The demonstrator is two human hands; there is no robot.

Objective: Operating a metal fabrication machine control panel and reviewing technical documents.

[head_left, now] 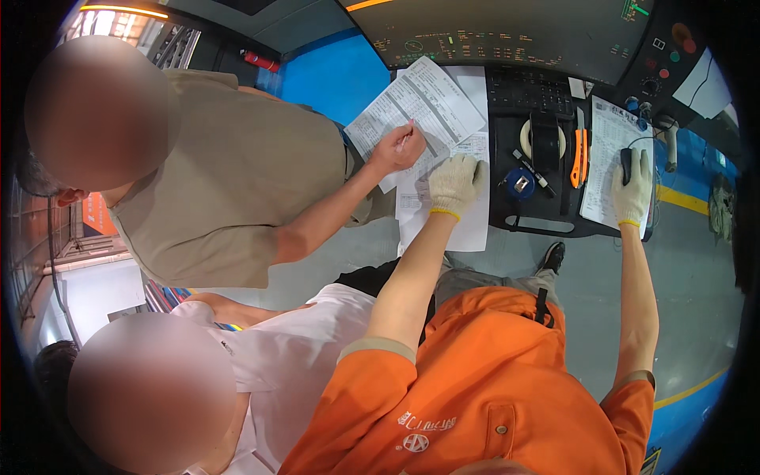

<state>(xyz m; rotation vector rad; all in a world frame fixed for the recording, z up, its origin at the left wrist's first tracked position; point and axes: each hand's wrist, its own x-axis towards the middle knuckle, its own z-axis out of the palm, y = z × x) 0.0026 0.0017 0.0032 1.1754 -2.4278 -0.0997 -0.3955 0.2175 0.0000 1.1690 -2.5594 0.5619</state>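
My left hand (457, 186), in a white knit glove with a yellow cuff edge, rests on printed sheets (443, 231) at the console's left side. Its fingers are curled, and their undersides are hidden. My right hand (631, 194), gloved alike, closes over a dark computer mouse (626, 165) lying on a printed sheet (604, 176) at the right. Just beyond my left hand, a co-worker's bare hand (398, 149) holds a thin pen (406, 141) over a tilted printed form (423, 99). The form overlaps the sheets under my glove.
Between my hands, the black console tray holds a blue tape measure (519, 183), a marker (535, 172), a tape roll (545, 141) and an orange cutter (577, 158). Beyond are a keyboard (529, 91), a screen (491, 36) and control knobs (651, 85). Two people stand left.
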